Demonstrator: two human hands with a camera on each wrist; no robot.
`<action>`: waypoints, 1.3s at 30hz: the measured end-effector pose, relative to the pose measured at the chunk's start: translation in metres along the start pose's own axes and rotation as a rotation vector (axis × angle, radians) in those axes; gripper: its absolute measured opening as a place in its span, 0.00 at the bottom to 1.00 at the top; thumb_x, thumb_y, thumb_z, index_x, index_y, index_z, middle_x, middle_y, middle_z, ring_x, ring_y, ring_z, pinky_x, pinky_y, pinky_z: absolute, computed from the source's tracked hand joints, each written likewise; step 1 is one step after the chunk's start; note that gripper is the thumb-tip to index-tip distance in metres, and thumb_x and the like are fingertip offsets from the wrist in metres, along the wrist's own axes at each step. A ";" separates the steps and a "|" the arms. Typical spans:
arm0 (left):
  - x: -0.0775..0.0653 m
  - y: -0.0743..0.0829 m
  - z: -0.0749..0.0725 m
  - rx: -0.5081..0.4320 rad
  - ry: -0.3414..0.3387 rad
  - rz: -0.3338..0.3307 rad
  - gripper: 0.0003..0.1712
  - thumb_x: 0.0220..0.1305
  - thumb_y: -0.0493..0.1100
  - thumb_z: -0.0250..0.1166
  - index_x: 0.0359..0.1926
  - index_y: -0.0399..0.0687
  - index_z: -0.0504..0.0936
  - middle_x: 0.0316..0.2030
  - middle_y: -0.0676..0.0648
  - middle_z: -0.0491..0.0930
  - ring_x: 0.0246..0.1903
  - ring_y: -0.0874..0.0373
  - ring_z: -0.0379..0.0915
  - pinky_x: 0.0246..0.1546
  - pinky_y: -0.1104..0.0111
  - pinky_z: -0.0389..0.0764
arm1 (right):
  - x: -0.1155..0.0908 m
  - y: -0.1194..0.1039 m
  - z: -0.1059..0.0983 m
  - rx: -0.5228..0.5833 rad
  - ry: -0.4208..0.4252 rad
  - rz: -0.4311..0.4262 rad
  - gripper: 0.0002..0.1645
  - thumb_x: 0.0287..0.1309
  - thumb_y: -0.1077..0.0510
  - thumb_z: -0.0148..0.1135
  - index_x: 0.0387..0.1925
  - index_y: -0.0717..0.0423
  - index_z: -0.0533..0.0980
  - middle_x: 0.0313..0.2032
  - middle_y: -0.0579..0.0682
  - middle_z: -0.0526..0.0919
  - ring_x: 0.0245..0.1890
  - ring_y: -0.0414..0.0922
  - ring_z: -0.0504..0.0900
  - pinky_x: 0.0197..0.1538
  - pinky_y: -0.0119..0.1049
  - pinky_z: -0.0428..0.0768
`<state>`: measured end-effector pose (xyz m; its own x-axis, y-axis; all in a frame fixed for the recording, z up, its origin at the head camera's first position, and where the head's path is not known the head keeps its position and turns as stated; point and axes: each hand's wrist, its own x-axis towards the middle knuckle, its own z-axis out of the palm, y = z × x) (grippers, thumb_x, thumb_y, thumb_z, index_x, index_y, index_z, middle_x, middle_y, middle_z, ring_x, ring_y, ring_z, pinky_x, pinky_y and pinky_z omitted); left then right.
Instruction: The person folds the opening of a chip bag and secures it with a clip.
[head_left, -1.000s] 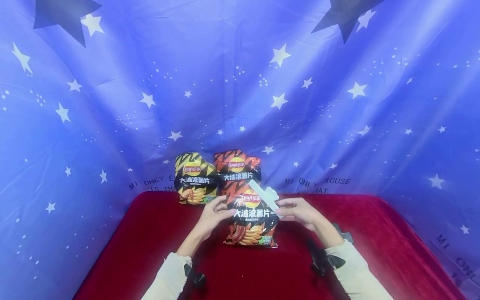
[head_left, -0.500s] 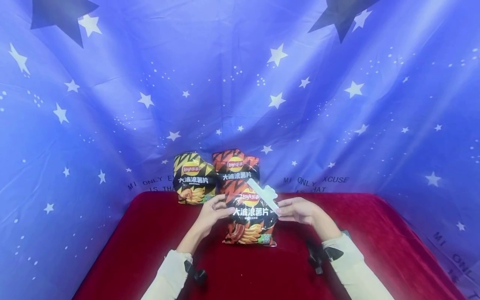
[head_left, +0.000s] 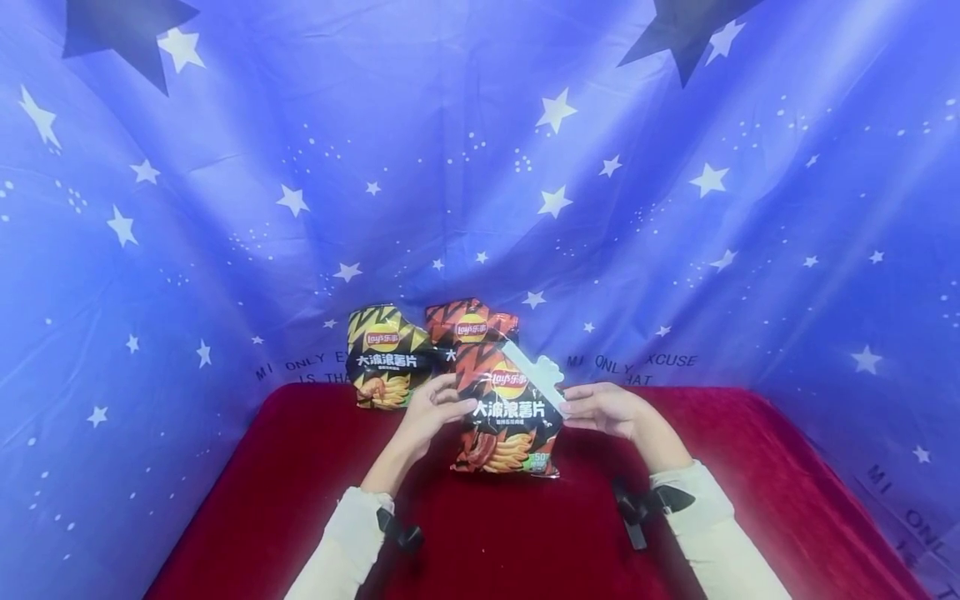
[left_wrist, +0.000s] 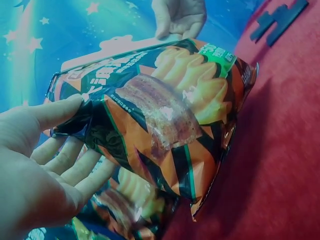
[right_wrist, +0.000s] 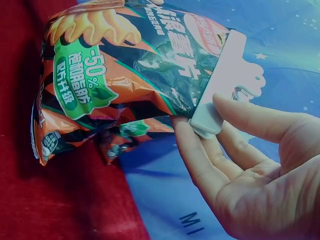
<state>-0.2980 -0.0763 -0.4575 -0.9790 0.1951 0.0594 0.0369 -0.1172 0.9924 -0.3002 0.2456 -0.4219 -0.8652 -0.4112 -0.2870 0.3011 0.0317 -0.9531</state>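
Both hands hold an orange-and-black bag of potato chips (head_left: 502, 446) above the red table. A white bag clip (head_left: 538, 377) sits slanted across the bag's upper right corner. My left hand (head_left: 429, 410) grips the bag's left edge, thumb in front and fingers behind, as the left wrist view shows. On the other side my right hand (head_left: 611, 408) pinches the lower end of the clip (right_wrist: 220, 85) between thumb and fingers, at the bag's edge. The bag's back is hidden.
Behind stand a yellow-and-black chip bag (head_left: 382, 358) and another orange chip bag (head_left: 468, 317), the latter partly covered by the held one. A dark clip-shaped thing (left_wrist: 277, 22) lies on the red cloth (head_left: 480, 542). Blue star-print fabric (head_left: 480, 167) rises behind the table.
Over the last half second the bag has risen slightly in the head view and shifted a little right, with both hands moving along. It now covers more of the orange bag behind.
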 end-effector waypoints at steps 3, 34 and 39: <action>0.005 0.007 0.007 -0.019 0.010 0.018 0.31 0.57 0.30 0.71 0.63 0.36 0.76 0.29 0.55 0.83 0.35 0.63 0.80 0.41 0.68 0.86 | -0.003 -0.007 -0.005 0.011 0.002 -0.022 0.12 0.65 0.72 0.59 0.44 0.55 0.80 0.36 0.46 0.89 0.39 0.39 0.89 0.56 0.40 0.85; 0.079 0.012 0.121 0.019 0.214 0.144 0.35 0.55 0.34 0.76 0.65 0.37 0.77 0.43 0.36 0.88 0.45 0.50 0.85 0.54 0.60 0.85 | -0.012 -0.046 -0.112 0.164 0.032 -0.046 0.19 0.71 0.72 0.51 0.40 0.48 0.83 0.40 0.45 0.88 0.43 0.40 0.87 0.56 0.33 0.84; 0.088 0.000 0.132 0.047 0.232 0.122 0.35 0.55 0.35 0.76 0.64 0.39 0.78 0.43 0.37 0.88 0.46 0.49 0.86 0.51 0.61 0.86 | -0.010 -0.039 -0.125 0.193 0.040 -0.024 0.21 0.72 0.72 0.48 0.39 0.49 0.83 0.39 0.46 0.88 0.43 0.40 0.87 0.58 0.34 0.83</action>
<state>-0.3580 0.0699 -0.4379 -0.9864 -0.0463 0.1580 0.1613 -0.0798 0.9837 -0.3530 0.3622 -0.3941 -0.8870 -0.3735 -0.2714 0.3481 -0.1548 -0.9246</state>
